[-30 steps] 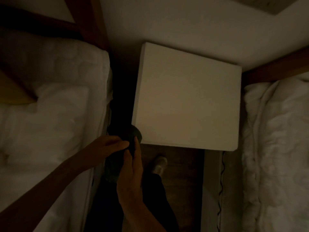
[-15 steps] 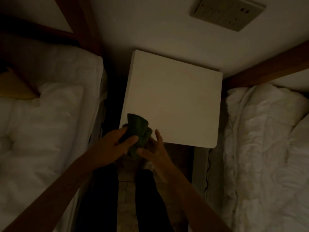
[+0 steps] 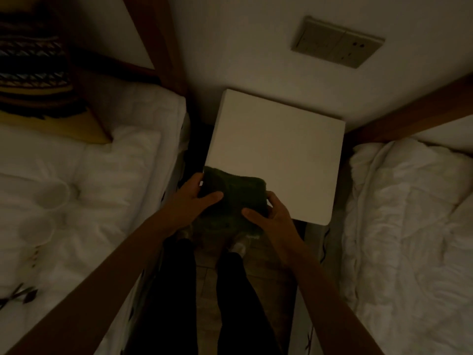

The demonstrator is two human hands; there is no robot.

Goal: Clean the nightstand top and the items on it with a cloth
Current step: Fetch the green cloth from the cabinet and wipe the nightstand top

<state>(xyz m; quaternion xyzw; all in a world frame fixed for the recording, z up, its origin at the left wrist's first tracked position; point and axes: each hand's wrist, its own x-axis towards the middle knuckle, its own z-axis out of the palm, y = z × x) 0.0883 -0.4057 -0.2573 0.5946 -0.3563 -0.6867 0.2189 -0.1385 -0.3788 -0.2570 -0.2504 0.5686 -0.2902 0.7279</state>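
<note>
We've got the dark green cloth bunched at the near-left corner of the nightstand worktop, far part lying on the surface, near part hanging off the front edge toward our legs. Left hand grips its left end, thumb over the top; right hand pinches the right end, fingers curled around the fabric. So both hands are closed on the cloth, neither is free.

Key relation: the cloth's long axis runs left-right, roughly parallel to the front edge. The unwiped surface lies away from us and to the right, toward the wall. Nothing else visible on top in this dim light, so no items to work around as far as we can tell.

Our read: next stroke pushes forward and across. The right hand is nearer the open area, so it likely leads; the left could let go.

Risk: the overhanging part drags the cloth off the edge if the grip loosens. Bed on the left and bed on the right sit close, so elbow room is tight.
</note>
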